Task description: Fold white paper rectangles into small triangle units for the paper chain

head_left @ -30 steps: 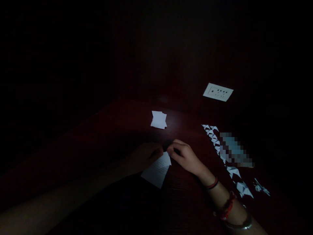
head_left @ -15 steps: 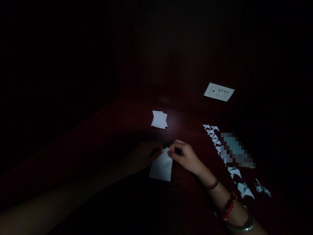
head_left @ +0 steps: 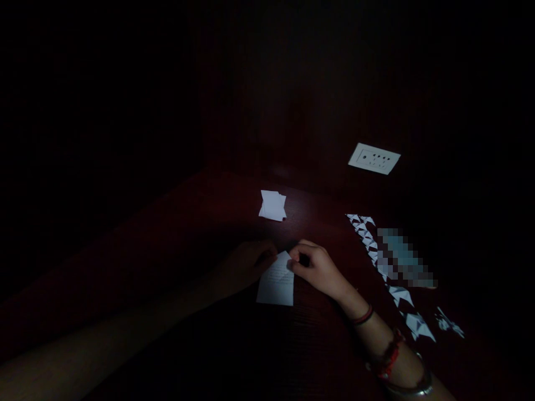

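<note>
A small sheet of printed paper [head_left: 276, 283] lies on the dark reddish table before me, its top narrowing to a point between my hands. My left hand [head_left: 253, 260], in deep shadow, pinches the paper's upper left edge. On the upper right edge, the thumb and fingers of my right hand [head_left: 314, 263] are closed. Lines of text show on the sheet's face. Beyond my hands lies a small stack of white paper pieces [head_left: 273, 205].
A row of folded paper pieces [head_left: 368, 240] runs along the right side. Beside it is a blurred-out bluish object [head_left: 405, 256], and nearer me some paper scraps [head_left: 449, 323]. A white socket plate [head_left: 374, 159] is on the back wall. The surroundings are very dark.
The paper has turned slightly and its lower edge has moved up a little. Both hands keep nearly the same place and grip.
</note>
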Motion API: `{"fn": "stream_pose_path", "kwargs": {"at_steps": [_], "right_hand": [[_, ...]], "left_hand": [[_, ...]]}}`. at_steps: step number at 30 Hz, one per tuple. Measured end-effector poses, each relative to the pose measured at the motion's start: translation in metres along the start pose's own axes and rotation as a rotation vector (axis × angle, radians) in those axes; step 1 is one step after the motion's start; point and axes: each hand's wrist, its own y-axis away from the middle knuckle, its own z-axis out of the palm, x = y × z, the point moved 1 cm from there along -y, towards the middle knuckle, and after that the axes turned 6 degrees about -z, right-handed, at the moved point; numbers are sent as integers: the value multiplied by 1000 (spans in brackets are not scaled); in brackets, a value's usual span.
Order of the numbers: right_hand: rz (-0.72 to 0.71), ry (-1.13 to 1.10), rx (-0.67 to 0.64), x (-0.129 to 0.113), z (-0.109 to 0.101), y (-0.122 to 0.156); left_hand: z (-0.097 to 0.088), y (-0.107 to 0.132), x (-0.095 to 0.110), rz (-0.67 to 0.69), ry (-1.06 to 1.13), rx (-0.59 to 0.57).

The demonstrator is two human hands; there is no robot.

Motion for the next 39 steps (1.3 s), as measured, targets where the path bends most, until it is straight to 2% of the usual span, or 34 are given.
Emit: {"fn": "stream_pose_path", "kwargs": {"at_steps": [7, 12, 14, 18, 23, 29, 34, 39], "right_hand": [[45, 99, 47, 10, -2, 0], [45, 193, 40, 18, 3, 3], [31, 208, 42, 18, 3, 4], [-20, 186, -34, 13, 3, 4], [-61, 183, -83, 9, 3, 5], [-144, 245, -143, 10, 5, 5], [-145, 281, -168, 9, 3, 7], [-147, 306, -175, 5, 2, 7]], "left_hand": [[4, -2, -9, -21, -53, -4], [11, -2, -18, 109, -257, 76], [12, -3, -20, 160, -312, 72], [12, -4, -22, 177, -363, 43], [13, -4, -23, 159, -401, 77], [15, -1, -14, 161, -591, 76], [8, 0, -6, 278, -648, -19], [-4, -2, -13, 442, -606, -107]]}}
